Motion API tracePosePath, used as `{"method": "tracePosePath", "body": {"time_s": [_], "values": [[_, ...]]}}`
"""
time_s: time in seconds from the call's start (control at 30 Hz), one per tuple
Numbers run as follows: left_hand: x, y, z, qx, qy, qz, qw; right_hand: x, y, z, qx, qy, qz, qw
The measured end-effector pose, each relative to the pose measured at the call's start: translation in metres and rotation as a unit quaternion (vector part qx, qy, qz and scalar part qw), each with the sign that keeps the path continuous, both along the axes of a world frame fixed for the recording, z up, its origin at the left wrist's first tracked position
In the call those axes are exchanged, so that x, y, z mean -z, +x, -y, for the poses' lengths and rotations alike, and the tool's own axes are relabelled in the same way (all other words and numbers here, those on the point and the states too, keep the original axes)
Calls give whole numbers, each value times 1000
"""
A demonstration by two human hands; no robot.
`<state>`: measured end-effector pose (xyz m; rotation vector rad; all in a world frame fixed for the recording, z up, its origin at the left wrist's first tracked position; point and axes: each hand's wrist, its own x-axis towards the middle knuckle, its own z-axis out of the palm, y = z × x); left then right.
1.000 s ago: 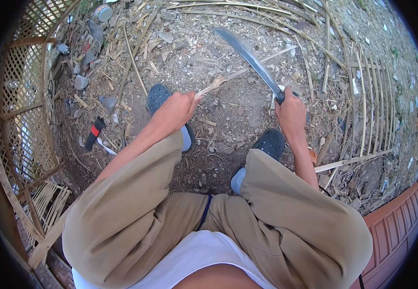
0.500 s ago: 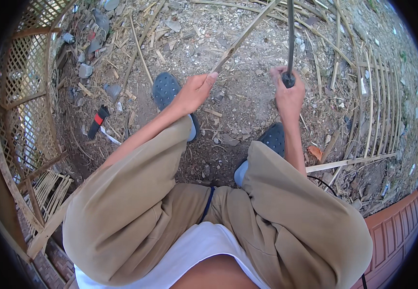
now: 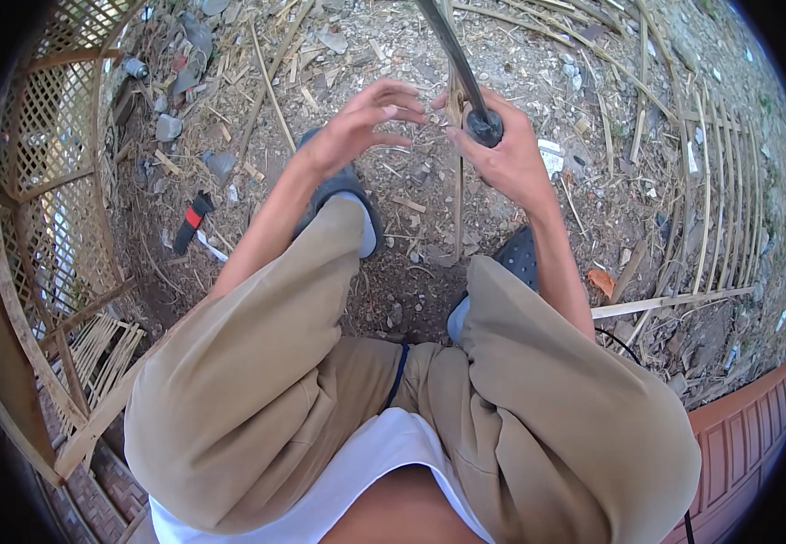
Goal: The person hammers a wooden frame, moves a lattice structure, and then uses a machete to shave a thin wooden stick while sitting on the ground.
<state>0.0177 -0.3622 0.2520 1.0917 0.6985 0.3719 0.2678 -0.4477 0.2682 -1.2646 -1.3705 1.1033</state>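
Your left hand (image 3: 361, 127): grip empty, fingers apart, near wooden strip (image 3: 458, 204). Right hand (image 3: 509, 152): grip clamped on handle (image 3: 485, 130) of knife (image 3: 460, 59), fingertips seemingly against strip, lower end between your shoes (image 3: 519, 258). Should double hold slacken, strip could twist, blade nick bare fingers.

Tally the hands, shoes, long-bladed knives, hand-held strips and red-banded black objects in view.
Hands: 2 (left hand, right hand)
Shoes: 2 (left shoe, right shoe)
Long-bladed knife: 1
Held strip: 1
Red-banded black object: 1
Total: 7
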Motion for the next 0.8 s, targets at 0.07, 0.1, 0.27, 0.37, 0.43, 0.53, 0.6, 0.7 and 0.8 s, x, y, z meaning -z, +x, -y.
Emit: {"method": "tracePosePath", "body": {"time_s": [0.07, 0.1, 0.27, 0.37, 0.43, 0.53, 0.6, 0.7, 0.8], "values": [[-30, -17, -25, -65, -63, 121, 989, -6, 11, -2, -67, 10, 14, 998], [-40, -18, -35, -84, -91, 173, 977, -1, 19, -2, -89, 21, 51, 994], [-56, -45, -68, -109, -197, 314, 922, 13, 33, 0, -190, 58, 166, 966], [-40, -67, -72, 100, -97, 301, 943, 15, 29, 4, -206, 78, 268, 938], [-43, -75, -62, 168, -54, 213, 961, 14, 31, 11, -198, 89, 333, 917], [-48, -83, -47, 258, 32, 80, 962, 11, 29, 15, -179, 119, 401, 890], [-50, -86, -42, 314, 7, -33, 949, 7, 28, 16, -174, 120, 449, 868], [-53, -84, -40, 402, 49, -204, 891, 16, 30, 13, -180, 177, 473, 844], [-64, -72, -35, 413, 104, -289, 857, 20, 34, 13, -163, 203, 460, 849]]}}
